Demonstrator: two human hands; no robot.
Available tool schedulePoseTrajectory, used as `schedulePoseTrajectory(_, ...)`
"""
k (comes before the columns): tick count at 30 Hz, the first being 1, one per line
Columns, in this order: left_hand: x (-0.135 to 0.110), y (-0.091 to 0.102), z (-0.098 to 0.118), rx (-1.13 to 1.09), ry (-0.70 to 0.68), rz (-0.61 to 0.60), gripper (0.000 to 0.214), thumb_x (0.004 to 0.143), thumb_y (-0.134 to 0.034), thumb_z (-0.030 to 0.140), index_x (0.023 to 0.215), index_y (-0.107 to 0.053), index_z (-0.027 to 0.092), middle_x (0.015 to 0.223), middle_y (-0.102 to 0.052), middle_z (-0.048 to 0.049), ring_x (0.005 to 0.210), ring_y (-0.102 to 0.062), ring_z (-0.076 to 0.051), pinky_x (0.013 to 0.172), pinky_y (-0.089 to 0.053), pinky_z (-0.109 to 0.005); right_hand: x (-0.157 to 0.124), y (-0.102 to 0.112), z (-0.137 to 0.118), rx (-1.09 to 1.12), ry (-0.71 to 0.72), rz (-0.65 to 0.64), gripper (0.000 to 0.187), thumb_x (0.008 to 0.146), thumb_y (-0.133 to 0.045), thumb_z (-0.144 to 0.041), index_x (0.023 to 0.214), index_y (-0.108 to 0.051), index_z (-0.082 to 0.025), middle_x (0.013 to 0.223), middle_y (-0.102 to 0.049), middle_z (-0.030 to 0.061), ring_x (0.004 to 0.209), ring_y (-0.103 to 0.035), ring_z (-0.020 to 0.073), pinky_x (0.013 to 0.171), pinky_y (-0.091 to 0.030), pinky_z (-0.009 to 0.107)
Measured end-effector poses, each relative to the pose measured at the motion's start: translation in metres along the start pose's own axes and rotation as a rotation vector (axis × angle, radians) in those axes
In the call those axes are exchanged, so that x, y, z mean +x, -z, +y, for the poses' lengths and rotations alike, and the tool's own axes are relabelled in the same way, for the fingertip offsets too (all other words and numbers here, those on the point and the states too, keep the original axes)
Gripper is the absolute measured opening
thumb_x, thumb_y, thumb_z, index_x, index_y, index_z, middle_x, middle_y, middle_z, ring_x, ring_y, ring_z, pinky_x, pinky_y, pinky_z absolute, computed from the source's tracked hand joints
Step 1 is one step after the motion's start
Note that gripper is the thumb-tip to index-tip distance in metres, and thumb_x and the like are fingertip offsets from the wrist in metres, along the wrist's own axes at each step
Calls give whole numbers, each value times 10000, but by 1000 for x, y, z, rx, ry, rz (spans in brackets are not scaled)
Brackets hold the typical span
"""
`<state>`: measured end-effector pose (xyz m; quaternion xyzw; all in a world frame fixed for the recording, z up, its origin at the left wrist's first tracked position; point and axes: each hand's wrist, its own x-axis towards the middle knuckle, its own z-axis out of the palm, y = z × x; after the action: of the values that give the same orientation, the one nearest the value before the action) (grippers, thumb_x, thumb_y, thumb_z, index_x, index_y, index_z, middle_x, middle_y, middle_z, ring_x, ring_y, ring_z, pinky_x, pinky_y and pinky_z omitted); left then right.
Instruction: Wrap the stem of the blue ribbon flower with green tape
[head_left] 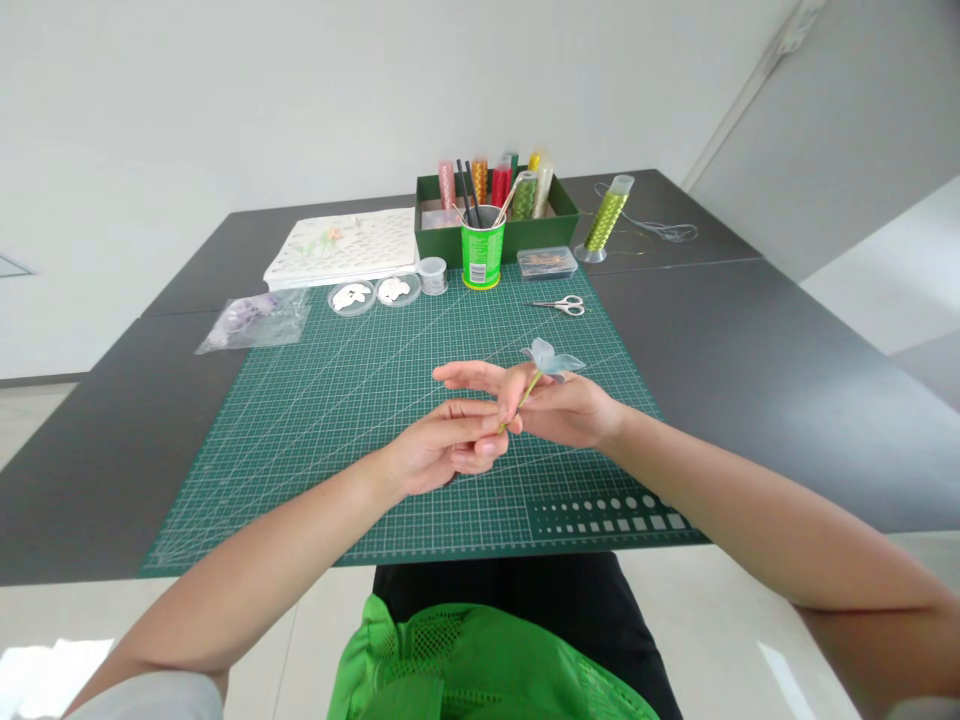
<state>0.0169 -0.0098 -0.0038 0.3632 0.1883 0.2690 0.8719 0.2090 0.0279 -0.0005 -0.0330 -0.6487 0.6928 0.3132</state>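
Note:
A pale blue artificial flower on a thin yellow-green stem is held above the cutting mat. My left hand pinches the lower end of the stem between thumb and fingers. Higher on the stem, the thumb and a finger of my right hand close around it, while its other fingers stretch out to the left. The petals lean to the right over my right hand. Part of the stem is hidden behind the fingertips.
Scissors, a clear plastic case and a green can with sticks stand beyond my hands. Behind is a green box of thread spools; a green spool stands right. Dishes of white pieces, foam block and plastic bag lie left.

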Motion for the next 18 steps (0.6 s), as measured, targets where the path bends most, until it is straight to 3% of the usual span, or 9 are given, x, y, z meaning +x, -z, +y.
schedulePoseTrajectory(3, 0, 1, -2, -23, 16, -56, 275, 829, -862, 389, 876, -752, 142, 562, -453, 67, 407, -222, -15, 389, -136, -175, 2, -2, 0, 202, -91, -41, 270, 984, -638, -448, 852, -726, -229, 1598, -517, 39, 1445, -525, 271, 1161, -463, 461)
schedulePoseTrajectory(6, 0, 2, -3, -30, 26, -86, 271, 838, -856, 377, 884, -754, 130, 564, -459, 62, 410, -230, -14, 388, -136, -171, 2, -3, 1, 240, -141, -45, 297, 922, -726, -499, 820, -691, -222, 1545, -546, 39, 1424, -511, 277, 1169, -430, 452)
schedulePoseTrajectory(12, -1, 1, -3, -10, 11, -82, 265, 840, -853, 370, 896, -772, 124, 562, -484, 48, 410, -257, -16, 393, -148, -176, 0, -5, -2, 207, -172, 53, 246, 937, -740, -427, 849, -678, -206, 1501, -569, 58, 1252, -617, 223, 1068, -500, 391)
schedulePoseTrajectory(18, -4, 1, 5, 89, -80, 10, 261, 856, -838, 386, 908, -790, 135, 592, -497, 37, 444, -276, -15, 419, -143, -174, 0, -6, -5, 224, -150, 219, 176, 910, -758, -377, 832, -713, -226, 1375, -655, 37, 1364, -544, 213, 1127, -459, 363)
